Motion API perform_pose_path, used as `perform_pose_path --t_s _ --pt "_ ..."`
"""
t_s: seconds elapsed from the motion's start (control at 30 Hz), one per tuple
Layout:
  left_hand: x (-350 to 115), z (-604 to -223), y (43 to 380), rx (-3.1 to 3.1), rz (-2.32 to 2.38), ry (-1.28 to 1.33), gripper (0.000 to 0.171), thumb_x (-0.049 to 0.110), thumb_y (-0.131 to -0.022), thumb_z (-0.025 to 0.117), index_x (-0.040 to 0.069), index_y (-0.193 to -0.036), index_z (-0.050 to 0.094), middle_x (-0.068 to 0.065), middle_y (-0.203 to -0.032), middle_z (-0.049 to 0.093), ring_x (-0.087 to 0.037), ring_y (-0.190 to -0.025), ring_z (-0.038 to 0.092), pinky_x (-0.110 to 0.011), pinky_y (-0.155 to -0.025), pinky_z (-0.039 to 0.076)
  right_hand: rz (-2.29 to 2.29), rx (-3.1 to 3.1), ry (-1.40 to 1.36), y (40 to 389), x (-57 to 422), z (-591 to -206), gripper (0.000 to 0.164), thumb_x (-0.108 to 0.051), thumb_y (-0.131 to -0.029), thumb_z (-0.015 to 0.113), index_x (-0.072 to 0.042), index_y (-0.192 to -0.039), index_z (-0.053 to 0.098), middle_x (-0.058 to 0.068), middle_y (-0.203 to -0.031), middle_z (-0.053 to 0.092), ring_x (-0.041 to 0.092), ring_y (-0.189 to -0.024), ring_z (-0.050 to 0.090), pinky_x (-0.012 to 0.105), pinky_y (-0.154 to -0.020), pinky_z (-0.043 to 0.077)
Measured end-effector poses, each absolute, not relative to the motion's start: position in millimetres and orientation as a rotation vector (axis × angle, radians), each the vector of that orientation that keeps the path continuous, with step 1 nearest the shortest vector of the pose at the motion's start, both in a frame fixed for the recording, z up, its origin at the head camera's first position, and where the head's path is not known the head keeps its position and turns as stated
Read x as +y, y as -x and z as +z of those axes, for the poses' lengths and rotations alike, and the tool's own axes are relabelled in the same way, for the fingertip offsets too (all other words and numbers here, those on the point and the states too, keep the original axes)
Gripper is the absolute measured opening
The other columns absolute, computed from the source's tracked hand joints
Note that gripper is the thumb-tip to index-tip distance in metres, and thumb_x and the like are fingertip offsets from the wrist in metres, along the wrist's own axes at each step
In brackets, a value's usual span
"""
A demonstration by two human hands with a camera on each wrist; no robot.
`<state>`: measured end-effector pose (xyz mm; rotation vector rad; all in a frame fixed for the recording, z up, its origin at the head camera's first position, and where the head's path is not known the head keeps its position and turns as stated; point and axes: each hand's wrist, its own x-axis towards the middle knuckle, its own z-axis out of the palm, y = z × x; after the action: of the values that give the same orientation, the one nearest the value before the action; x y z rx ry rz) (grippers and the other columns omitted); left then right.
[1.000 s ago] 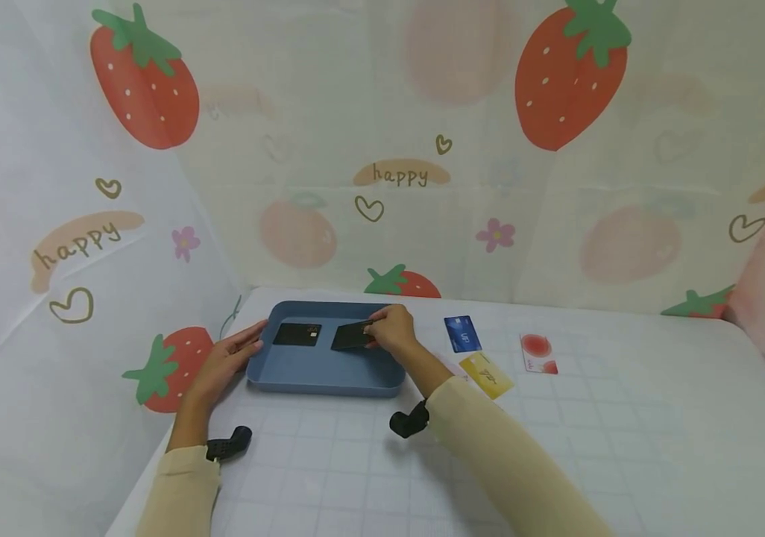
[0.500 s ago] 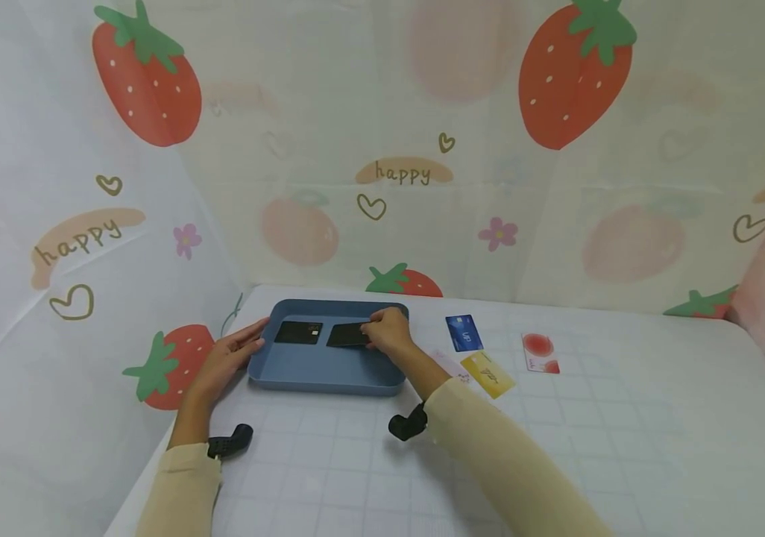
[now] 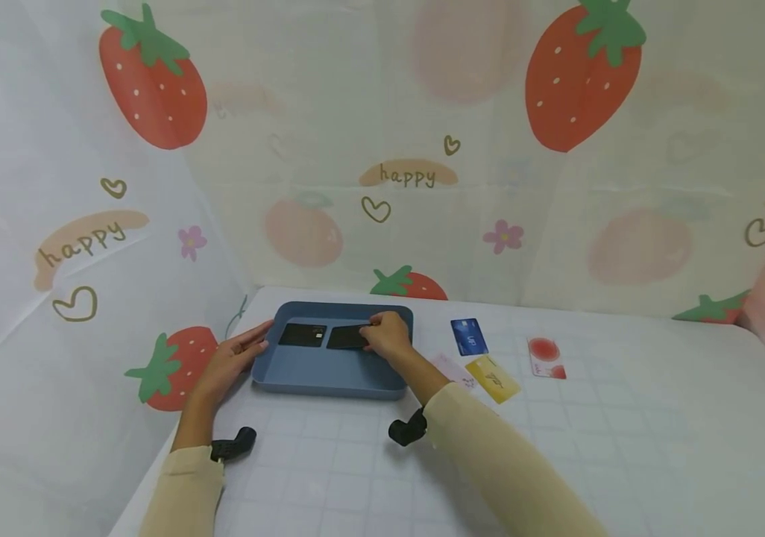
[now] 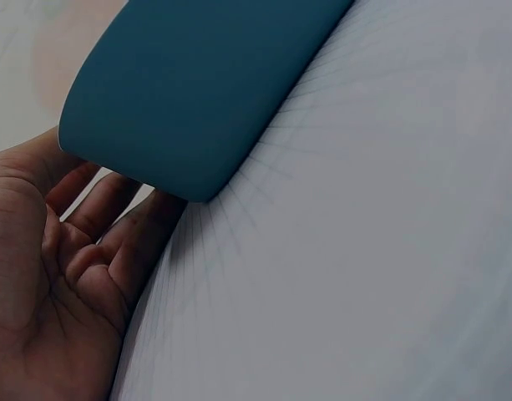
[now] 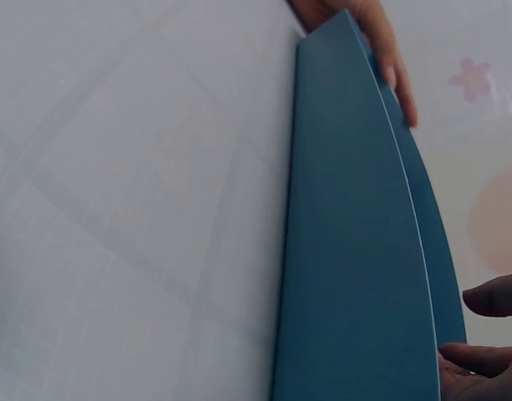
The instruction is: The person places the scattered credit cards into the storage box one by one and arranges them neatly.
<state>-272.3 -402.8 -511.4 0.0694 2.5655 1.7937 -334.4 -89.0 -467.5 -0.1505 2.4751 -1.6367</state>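
A right hand [image 3: 388,339] pinches the right end of a black card [image 3: 341,338], which lies near one o'clock inside a blue tray [image 3: 329,371]. A second black card [image 3: 299,334] rests just beside it, at ten o'clock. The left hand [image 3: 224,369] touches the tray's wall at nine o'clock, fingers extended, holding nothing between them. Outside the tray, toward three o'clock, a blue card [image 3: 469,337], a yellow card [image 3: 493,379], a pink card [image 3: 452,368] and a red-and-white card [image 3: 546,358] lie on the table [image 3: 329,462].
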Motion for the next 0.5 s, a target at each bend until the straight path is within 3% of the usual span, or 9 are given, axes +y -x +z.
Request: perform_pose_path --t_s 0.17,0.33,0.5 --pt "-401.9 -511.2 272.3 2.562 1.806 -0.075 0.054 0.034 -0.104 0.059 0.024 -0.155 0.045 0.001 -0.159 0.041 -0.020 -0.149 0.033 -0.030 -0.113 0.038 -1.652 2.462 0.155 334.6 -90.3 -467.1 0.040 -0.009 -0.097 0.066 0.010 -0.131 0.060 0.022 -0.122 0.069 0.023 -0.078 0.076 0.031 -0.076 0.060" --pt "-401.9 -510.9 272.0 2.563 1.820 -0.089 0.053 0.030 -0.105 0.059 0.022 -0.155 0.045 -0.001 -0.160 0.041 -0.022 -0.149 0.033 -0.022 -0.110 0.039 -1.652 2.461 0.173 334.4 -92.1 -466.4 0.041 -0.007 -0.095 0.066 0.012 -0.131 0.059 0.023 -0.122 0.068 0.020 -0.074 0.075 0.030 -0.074 0.060" --pt "-401.7 -511.1 272.0 2.553 1.828 -0.101 0.052 0.029 -0.105 0.059 0.022 -0.154 0.046 -0.001 -0.159 0.041 -0.023 -0.149 0.034 -0.018 -0.108 0.039 -1.684 2.421 0.182 335.9 -94.2 -468.7 0.043 -0.007 -0.096 0.065 0.011 -0.134 0.057 0.023 -0.125 0.067 0.025 -0.082 0.075 0.033 -0.079 0.060"
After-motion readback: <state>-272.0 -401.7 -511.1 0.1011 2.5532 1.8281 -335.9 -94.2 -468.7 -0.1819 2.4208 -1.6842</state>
